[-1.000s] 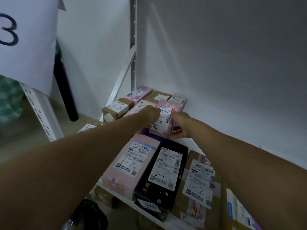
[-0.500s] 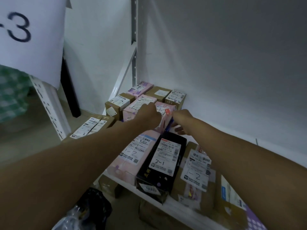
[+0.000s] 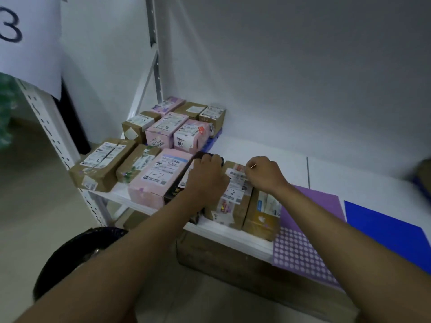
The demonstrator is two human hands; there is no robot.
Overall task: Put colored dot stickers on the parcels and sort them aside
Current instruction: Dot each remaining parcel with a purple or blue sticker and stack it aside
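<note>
Several labelled parcels lie on the white shelf [image 3: 256, 150]. My left hand [image 3: 207, 176] lies on the black parcel [image 3: 175, 192], its fingers curled over the far end. My right hand [image 3: 263, 173] grips the far end of the brown parcel marked "-2" [image 3: 235, 201] beside it. A pink parcel marked "1-2" [image 3: 161, 173] sits left of the black one. The pink parcel with a red tag [image 3: 191, 136] stands in the back group. A purple dot-sticker sheet [image 3: 300, 255] lies at the shelf's front edge, to the right of the parcels.
A blue sheet [image 3: 384, 229] lies right of the purple one. Another brown parcel [image 3: 261, 217] sits against the "-2" parcel. Brown parcels [image 3: 102, 164] fill the shelf's left end by the perforated upright [image 3: 53, 136]. A black bin [image 3: 79, 252] and a cardboard box [image 3: 233, 259] stand below.
Both hands let go of the pink red-tagged parcel at the back and drew nearer, onto the black and brown front-row parcels. The view swung right, showing the sticker sheets.
</note>
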